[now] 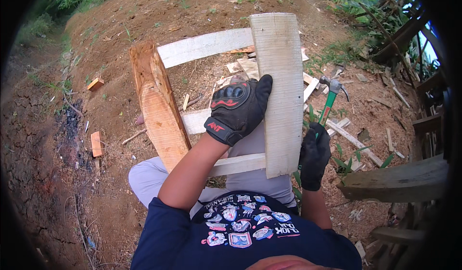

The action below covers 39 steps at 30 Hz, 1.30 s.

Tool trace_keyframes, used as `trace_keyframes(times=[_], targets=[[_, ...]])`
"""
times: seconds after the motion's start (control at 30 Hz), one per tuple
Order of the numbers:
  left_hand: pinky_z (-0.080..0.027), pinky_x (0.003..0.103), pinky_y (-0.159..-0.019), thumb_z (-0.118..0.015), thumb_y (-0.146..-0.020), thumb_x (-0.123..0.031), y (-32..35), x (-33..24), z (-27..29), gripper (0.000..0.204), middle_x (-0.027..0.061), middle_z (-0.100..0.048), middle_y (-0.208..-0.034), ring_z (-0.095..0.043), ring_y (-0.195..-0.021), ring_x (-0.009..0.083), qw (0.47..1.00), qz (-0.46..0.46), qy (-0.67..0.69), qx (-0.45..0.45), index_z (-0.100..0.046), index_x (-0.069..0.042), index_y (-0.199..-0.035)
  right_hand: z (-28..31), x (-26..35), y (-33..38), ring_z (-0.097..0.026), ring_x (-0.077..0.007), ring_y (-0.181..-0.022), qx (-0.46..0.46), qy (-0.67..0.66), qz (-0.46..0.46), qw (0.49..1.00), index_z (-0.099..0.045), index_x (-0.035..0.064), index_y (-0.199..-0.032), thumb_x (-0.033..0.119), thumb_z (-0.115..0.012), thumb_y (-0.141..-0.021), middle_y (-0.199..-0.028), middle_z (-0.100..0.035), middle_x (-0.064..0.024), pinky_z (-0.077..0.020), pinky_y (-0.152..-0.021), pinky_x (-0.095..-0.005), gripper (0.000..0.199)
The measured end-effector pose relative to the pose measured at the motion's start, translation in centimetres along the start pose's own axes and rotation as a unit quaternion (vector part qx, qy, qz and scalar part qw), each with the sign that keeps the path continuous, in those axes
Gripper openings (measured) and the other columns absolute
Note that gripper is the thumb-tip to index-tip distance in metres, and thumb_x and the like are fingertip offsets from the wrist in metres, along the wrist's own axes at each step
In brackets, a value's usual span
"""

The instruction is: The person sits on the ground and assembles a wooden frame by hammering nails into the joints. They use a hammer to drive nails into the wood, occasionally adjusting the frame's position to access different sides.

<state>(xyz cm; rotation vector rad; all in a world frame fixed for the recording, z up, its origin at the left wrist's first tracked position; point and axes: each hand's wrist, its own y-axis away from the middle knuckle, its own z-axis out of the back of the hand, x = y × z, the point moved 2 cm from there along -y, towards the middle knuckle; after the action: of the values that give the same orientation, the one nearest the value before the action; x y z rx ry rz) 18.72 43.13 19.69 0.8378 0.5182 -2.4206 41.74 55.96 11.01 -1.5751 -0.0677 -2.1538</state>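
My left hand [237, 105], in a black glove with red marks, grips the inner edge of a pale wide board [280, 77]. That board is the right side of a wooden frame held over my legs. Its left side is a thick orange-brown plank [161, 110], and narrow pale slats [207, 47] run between the two. My right hand [315, 155], also in a black glove, is closed round the green handle of a claw hammer [329, 101]. The hammer's head points up, to the right of the board and apart from it. My left fingertips are partly hidden.
Scrap wood strips [353, 140] and shavings litter the brown soil on the right. Small wood blocks [97, 144] lie at the left. A curved weathered plank [394, 179] and a dark wooden structure [430, 125] stand at the right edge. A dirt mound [192, 5] rises ahead.
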Motion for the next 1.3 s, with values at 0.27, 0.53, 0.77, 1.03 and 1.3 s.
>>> trace_keyframes(times=[0.27, 0.53, 0.77, 1.03, 1.3], targets=[[-0.056, 0.052, -0.074, -0.036, -0.109, -0.060, 0.8, -2.3, -1.3, 0.072, 0.0201, -0.074, -0.081, -0.073, -0.077, 0.0388, 0.998, 0.016, -0.060, 0.009, -0.078, -0.006, -0.089, -0.5, 5.9, -2.3, -0.059, -0.0152, -0.071, -0.077, 0.137, 0.160, 0.974, -0.063, 0.0010, -0.132, 0.023, -0.059, -0.110, -0.098, -0.065, -0.0079, -0.0483, -0.062, -0.0327, 0.031], [-0.057, 0.053, -0.075, -0.036, -0.110, -0.054, -1.3, -0.7, -1.1, 0.069, 0.0202, -0.074, -0.079, -0.073, -0.074, 0.0393, 0.997, 0.011, -0.062, -0.053, -0.079, -0.007, -0.084, -4.8, 7.3, -4.8, -0.071, -0.0433, -0.100, -0.095, 0.204, 0.179, 0.958, -0.059, -0.0009, -0.135, 0.034, -0.051, -0.112, -0.119, -0.068, -0.0258, -0.0550, -0.085, -0.0527, 0.043], [-0.057, 0.053, -0.081, -0.031, -0.111, -0.055, -2.4, -0.2, -1.2, 0.066, 0.0188, -0.077, -0.090, -0.074, -0.086, 0.0381, 0.996, -0.028, -0.076, -0.043, -0.079, -0.010, -0.102, -5.5, 5.4, -6.5, -0.066, -0.0456, -0.107, -0.104, 0.250, 0.248, 0.930, -0.065, 0.0013, -0.129, 0.033, -0.047, -0.114, -0.121, -0.067, -0.0248, -0.0514, -0.089, -0.0527, 0.039], [-0.048, 0.049, -0.076, -0.062, -0.093, -0.060, 3.8, -1.3, 0.5, 0.054, 0.0153, -0.068, -0.081, -0.065, -0.080, 0.0334, 0.966, -0.104, -0.100, -0.215, -0.071, -0.006, -0.086, -4.0, 4.4, -7.7, -0.063, -0.0447, -0.119, -0.022, 0.170, 0.216, 0.961, -0.062, 0.0027, -0.136, 0.043, -0.050, -0.111, -0.126, -0.063, -0.0249, -0.0504, -0.100, -0.0511, 0.048], [-0.055, 0.046, -0.091, -0.079, -0.093, -0.035, 22.9, 13.8, 11.9, 0.032, 0.0129, -0.075, -0.105, -0.071, -0.103, 0.0330, 0.906, -0.012, -0.140, -0.400, -0.074, -0.008, -0.111, -1.5, 3.3, -9.9, -0.066, -0.0408, -0.115, -0.041, 0.374, 0.302, 0.876, -0.060, 0.0035, -0.140, 0.047, -0.043, -0.113, -0.130, -0.066, -0.0184, -0.0542, -0.098, -0.0536, 0.054]])
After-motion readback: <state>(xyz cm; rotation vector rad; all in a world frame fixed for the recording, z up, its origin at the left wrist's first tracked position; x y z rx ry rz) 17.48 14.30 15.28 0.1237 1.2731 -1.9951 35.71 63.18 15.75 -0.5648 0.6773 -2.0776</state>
